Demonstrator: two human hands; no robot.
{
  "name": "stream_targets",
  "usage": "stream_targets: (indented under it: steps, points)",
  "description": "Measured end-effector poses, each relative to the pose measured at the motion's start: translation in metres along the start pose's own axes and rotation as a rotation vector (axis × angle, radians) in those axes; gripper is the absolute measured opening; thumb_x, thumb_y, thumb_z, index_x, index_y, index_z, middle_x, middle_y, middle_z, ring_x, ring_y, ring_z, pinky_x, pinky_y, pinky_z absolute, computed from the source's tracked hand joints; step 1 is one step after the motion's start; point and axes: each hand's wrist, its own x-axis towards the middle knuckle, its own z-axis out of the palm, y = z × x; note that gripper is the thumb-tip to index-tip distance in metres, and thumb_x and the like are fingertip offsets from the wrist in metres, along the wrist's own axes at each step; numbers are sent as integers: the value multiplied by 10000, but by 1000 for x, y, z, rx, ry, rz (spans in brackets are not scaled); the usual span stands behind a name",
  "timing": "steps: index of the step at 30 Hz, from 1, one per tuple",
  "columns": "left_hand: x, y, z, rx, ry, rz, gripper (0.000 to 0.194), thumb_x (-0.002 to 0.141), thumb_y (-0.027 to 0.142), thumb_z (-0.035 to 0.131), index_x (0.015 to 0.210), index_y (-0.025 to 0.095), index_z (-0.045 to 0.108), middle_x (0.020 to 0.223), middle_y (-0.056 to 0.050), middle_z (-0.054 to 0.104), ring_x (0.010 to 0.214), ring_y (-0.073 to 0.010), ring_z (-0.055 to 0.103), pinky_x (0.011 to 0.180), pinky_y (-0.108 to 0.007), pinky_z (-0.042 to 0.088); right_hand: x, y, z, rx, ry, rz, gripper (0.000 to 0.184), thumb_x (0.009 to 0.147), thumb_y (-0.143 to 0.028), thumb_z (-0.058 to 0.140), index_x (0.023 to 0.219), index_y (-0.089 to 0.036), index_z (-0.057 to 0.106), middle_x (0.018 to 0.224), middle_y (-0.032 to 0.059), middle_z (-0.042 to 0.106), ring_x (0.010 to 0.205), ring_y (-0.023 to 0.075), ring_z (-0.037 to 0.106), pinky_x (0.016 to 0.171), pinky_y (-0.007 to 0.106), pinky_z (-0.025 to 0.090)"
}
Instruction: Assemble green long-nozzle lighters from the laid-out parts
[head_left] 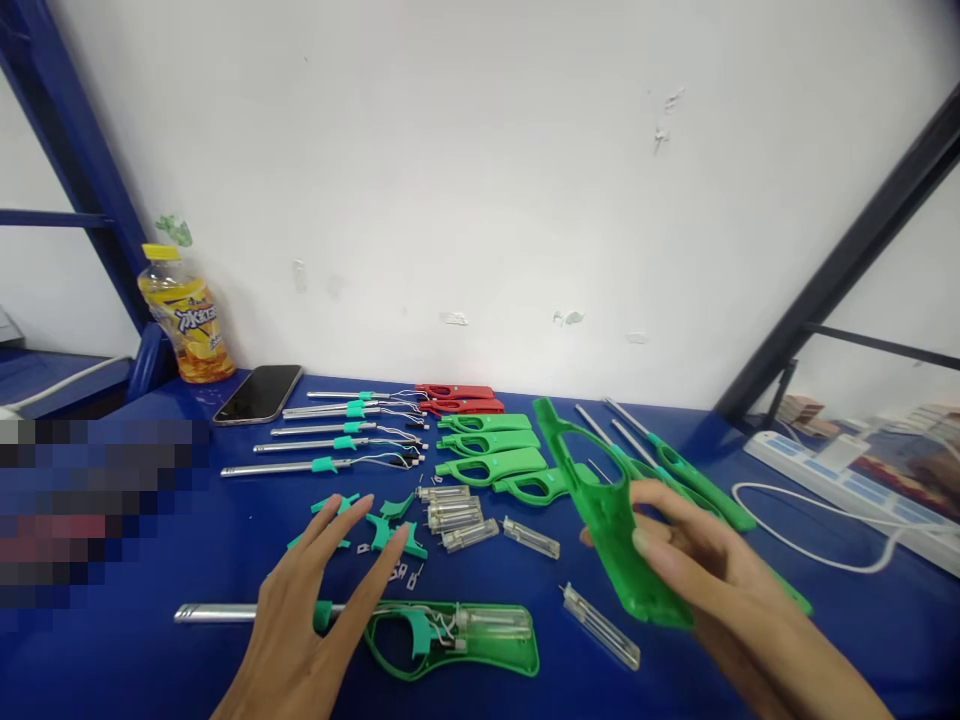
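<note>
Between the fingers and thumb of my right hand [697,560] is a green lighter shell half [600,510], raised and tilted above the table. My left hand [311,600] is open, fingers spread, over the metal tube [214,613] of an open lighter; whether it touches the tube I cannot tell. That lighter's lower shell half [499,655] lies inside up, holding a clear fuel tank [495,624], wires and a teal trigger [420,632]. Teal triggers [397,535] and small metal clips lie beyond my left fingers. One loose clear tank [600,625] rests below the raised shell.
Behind are metal tubes with wires [322,442], green shell halves [491,465], red ones [454,391] and several clear tanks [454,510]. Green lighters [705,485] lie right, near a white power strip [847,500]. A phone [259,393] and drink bottle [187,315] stand back left.
</note>
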Motion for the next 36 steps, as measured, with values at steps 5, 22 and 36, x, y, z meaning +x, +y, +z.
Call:
stream_targets:
  steps: [5,22,36]
  points:
    - [1,-4,-4,-5,-4,-53,650,1063,401,510,1668,519,304,1758,-7,335,1599,-483,319,1185,-714,423,-4,-1,16,153,-258,33,496,850,-694,790,1167,-316,738,936,86,827,929,330,828,907,498,645]
    - [0,-23,-21,-3,2,-58,321,1072,311,574,1390,327,605,1474,-46,594,1410,-289,539,1116,-490,564,-3,21,63,-712,-147,-869,131,1046,-451,682,1019,-334,736,1001,-87,828,957,143,817,998,252,617]
    - [4,-12,-29,-90,-125,90,300,1052,127,523,1298,263,629,1181,-10,703,1202,-211,608,1105,-411,424,-5,42,71,-939,-365,-838,153,1020,-346,725,1161,-345,666,1158,-76,806,1077,189,799,1085,417,606]
